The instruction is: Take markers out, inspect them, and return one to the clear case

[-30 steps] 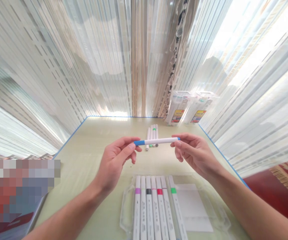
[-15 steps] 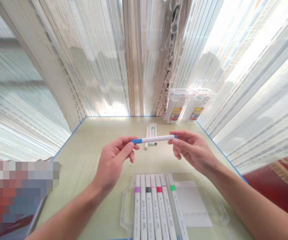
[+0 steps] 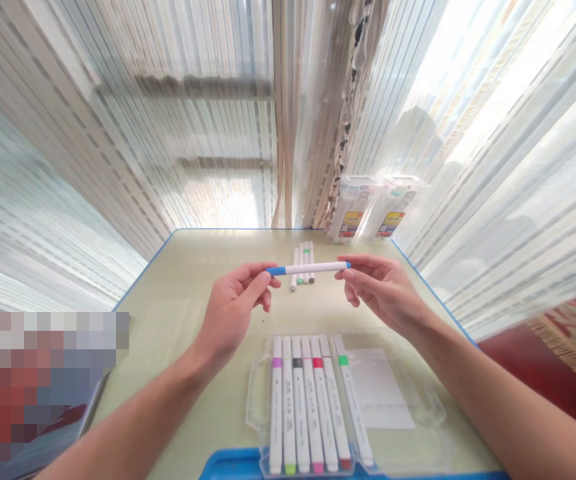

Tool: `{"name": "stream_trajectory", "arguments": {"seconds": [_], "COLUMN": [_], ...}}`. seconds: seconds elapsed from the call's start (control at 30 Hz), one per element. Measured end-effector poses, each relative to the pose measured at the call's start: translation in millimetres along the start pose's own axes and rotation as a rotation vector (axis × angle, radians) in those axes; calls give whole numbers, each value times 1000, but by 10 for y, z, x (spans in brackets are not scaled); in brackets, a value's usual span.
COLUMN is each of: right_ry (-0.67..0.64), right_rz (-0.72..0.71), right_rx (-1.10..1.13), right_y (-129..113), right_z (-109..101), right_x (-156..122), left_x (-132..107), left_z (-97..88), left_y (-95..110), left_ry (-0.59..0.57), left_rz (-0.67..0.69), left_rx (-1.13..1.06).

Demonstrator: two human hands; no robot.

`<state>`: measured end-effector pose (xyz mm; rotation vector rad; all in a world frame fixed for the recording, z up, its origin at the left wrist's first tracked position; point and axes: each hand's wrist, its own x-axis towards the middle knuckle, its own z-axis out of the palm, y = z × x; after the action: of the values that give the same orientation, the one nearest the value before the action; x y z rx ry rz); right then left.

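I hold a white marker with blue ends (image 3: 313,268) level above the table, one end in each hand. My left hand (image 3: 235,313) pinches its blue left end between thumb and fingers. My right hand (image 3: 383,290) pinches the right end the same way. Below the hands lies an open clear plastic case (image 3: 418,417) with several white markers (image 3: 313,400) side by side, banded purple, black, red and green. Beyond the held marker, a few more markers (image 3: 303,263) lie together on the table.
The pale green table (image 3: 178,293) has a blue edge. Two upright marker packs (image 3: 373,210) stand at the back right against sheer curtains. A white sheet (image 3: 381,393) lies in the case's right half. A blue tray edge (image 3: 233,463) shows at the bottom.
Both hands keep the marker level and have barely shifted. The view has tilted, so the case and a blue tray edge now show lower in the picture.
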<state>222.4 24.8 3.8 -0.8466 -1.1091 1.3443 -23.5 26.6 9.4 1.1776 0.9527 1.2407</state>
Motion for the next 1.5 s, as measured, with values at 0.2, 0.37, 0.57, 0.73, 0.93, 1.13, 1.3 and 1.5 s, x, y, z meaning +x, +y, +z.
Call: {"name": "stream_trajectory", "arguments": {"seconds": [0.2,0.37,0.57,0.73,0.93,1.13,1.3,1.5], "right_ry": [-1,17,37,22,11,7,25,20], "right_rz": [5,16,36,25,35,44,48,60], "right_rx": [-19,-29,-44,-55,-67,-80,-75,-86], "right_y": [5,9,-12,19,64,70,79,92], "right_z": [-12,-22,-23,-30,-40,-87,-84,-58], "right_x": [9,15,-8,0,10,15,22,14], "left_x": [11,-4,6,-2,12,6,6,26], "left_z": [9,-10,-34,-9,-18,-24,-13,-38], "left_y": [8,-1,-12,3,-6,-2,8,-35], "left_ry": [-1,-26,-32,-14,8,-12,-2,8], "left_rz": [-3,11,27,4,0,31,19,17], "left_rx": [7,50,104,103,106,186,202,179]}}
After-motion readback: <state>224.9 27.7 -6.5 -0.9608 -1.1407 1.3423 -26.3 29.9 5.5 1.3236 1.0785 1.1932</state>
